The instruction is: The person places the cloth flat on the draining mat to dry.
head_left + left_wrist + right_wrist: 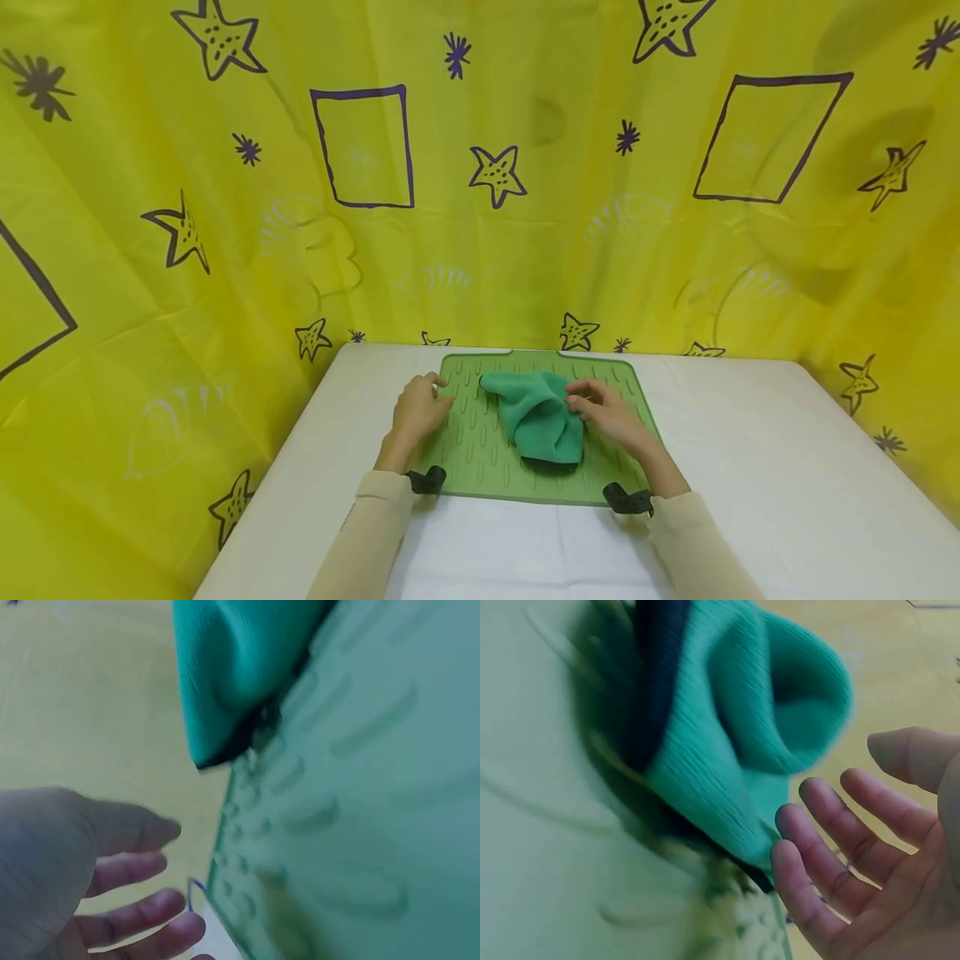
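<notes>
A crumpled green cloth [542,417] lies in folds on a lighter green ridged mat [465,458]. Its underside shows dark along the lower edge in the right wrist view. My right hand [609,414] is at the cloth's right side, fingers loosely bent and fingertips right at the fabric; in the right wrist view the thumb and fingers are spread with nothing between them. My left hand [420,408] hovers over the mat's left edge, apart from the cloth [240,667], its fingers loosely bent and holding nothing.
The mat lies on a white-covered table [750,450]. A yellow curtain [525,267] with dark star and frame drawings hangs behind the table and along its sides. Black wrist mounts [429,481] sit at both sleeve cuffs, over the mat's near corners.
</notes>
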{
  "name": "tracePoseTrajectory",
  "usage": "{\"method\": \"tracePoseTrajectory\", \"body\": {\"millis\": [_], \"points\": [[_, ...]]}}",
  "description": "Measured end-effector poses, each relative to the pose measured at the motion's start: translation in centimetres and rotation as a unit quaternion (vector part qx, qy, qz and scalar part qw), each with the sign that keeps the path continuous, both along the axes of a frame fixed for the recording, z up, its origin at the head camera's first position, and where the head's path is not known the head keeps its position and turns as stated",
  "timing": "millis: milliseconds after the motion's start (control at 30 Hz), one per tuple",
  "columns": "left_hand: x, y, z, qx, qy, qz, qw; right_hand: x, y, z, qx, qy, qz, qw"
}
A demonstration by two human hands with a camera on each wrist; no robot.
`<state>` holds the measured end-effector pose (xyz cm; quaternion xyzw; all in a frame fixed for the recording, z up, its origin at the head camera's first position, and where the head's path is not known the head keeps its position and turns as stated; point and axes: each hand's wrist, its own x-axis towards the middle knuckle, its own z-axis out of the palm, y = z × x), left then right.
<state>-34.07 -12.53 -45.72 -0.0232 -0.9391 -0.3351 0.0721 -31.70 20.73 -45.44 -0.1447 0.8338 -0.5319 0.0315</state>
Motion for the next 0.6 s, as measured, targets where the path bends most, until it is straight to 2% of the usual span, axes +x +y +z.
{"method": "tracePoseTrajectory", "body": {"millis": [133,233,333,433,600], "points": [[0.6,1.8,0.7,-0.004,0.01,-0.073,0.9973,0.2,1.3,0.6,0.018,-0.013,-0.012,1.0],[1.1,3.3,0.7,-0.014,0.002,-0.143,0.9896,0.4,1.9,0.6,0.054,-0.041,-0.024,0.997],[1.7,4.6,0.3,-0.027,-0.014,-0.191,0.9811,0.4,1.9,0.2,0.101,-0.067,-0.021,0.992],[2.1,5.8,-0.1,-0.048,-0.018,-0.205,0.9775,0.4,1.6,-0.3,0.14,-0.085,-0.007,0.986],[2.3,6.8,-0.6,-0.067,0.013,-0.195,0.9784,0.2,1.1,-0.6,0.16,-0.077,0.016,0.984]]}}
